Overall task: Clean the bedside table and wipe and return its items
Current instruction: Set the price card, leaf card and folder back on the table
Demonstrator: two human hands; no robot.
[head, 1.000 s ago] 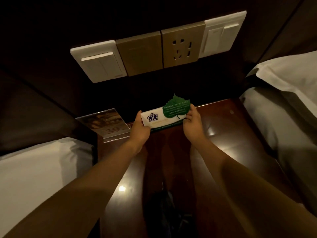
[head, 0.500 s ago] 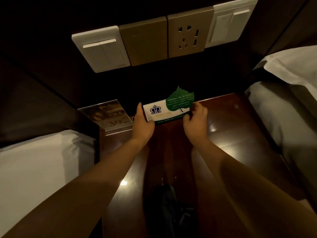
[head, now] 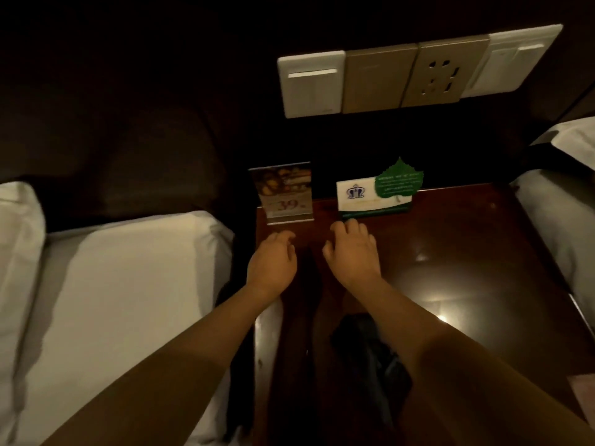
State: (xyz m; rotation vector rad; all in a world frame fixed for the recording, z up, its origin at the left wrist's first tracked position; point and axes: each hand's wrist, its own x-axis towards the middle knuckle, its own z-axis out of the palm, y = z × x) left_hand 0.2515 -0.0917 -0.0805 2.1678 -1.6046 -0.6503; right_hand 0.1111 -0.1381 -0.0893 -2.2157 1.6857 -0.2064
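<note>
A white card with a blue crown logo and a green leaf tag point(head: 373, 196) stands upright at the back of the dark wooden bedside table point(head: 467, 252). To its left stands a clear acrylic menu sign point(head: 285, 193) marked 39. My left hand point(head: 273, 262) hovers just in front of the sign, fingers loosely curled, holding nothing. My right hand point(head: 352, 251) is spread over the table in front of the card, fingertips close to its base, empty. A dark cloth point(head: 370, 355) lies on the near part of the table, partly hidden by my right forearm.
A white-sheeted bed with a pillow point(head: 112, 300) borders the table on the left, another bed point(head: 560, 220) on the right. A wall panel with white switches and a gold socket point(head: 415, 72) hangs above the table on the dark headboard wall.
Both hands have let go of the white card, which now stands on the table's back edge, and have drawn back toward me. The camera has swung left.
</note>
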